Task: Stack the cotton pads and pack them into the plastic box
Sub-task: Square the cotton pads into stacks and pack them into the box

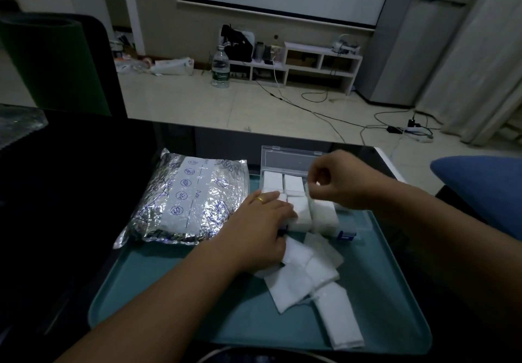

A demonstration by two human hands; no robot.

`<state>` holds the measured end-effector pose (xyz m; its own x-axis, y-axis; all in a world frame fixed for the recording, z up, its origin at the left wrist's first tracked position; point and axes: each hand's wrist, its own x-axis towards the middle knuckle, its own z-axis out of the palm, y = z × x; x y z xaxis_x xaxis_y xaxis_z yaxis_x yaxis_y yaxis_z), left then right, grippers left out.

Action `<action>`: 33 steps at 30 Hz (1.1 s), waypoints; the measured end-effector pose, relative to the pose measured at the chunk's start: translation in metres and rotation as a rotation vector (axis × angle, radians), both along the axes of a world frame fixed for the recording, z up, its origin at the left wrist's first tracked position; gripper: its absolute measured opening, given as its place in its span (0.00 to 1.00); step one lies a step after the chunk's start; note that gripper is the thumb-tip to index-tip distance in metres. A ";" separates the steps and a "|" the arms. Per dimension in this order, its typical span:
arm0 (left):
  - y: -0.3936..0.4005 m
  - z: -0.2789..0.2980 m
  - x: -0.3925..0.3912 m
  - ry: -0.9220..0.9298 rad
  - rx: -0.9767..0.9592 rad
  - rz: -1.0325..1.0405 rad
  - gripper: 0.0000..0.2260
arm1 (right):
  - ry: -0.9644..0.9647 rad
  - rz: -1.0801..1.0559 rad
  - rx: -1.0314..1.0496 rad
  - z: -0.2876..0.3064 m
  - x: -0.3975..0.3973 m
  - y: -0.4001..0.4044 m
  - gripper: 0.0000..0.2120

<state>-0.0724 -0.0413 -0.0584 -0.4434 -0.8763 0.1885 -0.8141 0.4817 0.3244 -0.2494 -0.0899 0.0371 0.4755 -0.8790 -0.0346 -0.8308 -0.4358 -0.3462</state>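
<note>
Our left hand [262, 227] presses flat on stacked cotton pads [300, 212], our right hand [336, 183] pinches the plastic box [291, 159] edge; the foil pouch [186, 201] at nine o'clock reads "Date".

Both forearms are bare, without sleeves, and the left hand [261, 225] wears a gold ring [260, 199]

Two hands over one teal tray [175, 292]; one clear plastic box [291, 159] showing five stacks of cotton pads [300, 212]; one foil pouch [192, 201]; several loose pads [305, 275], overlapping, uncountable.
</note>
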 end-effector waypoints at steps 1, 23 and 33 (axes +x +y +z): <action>0.001 0.002 -0.001 0.010 0.004 0.004 0.25 | -0.138 -0.043 0.012 0.007 -0.006 0.009 0.06; 0.095 0.021 -0.005 0.095 0.081 0.260 0.17 | -0.271 -0.077 0.012 -0.039 -0.035 0.136 0.25; 0.071 0.010 -0.028 0.082 0.105 0.293 0.19 | -0.026 -0.226 -0.135 -0.055 -0.026 0.115 0.14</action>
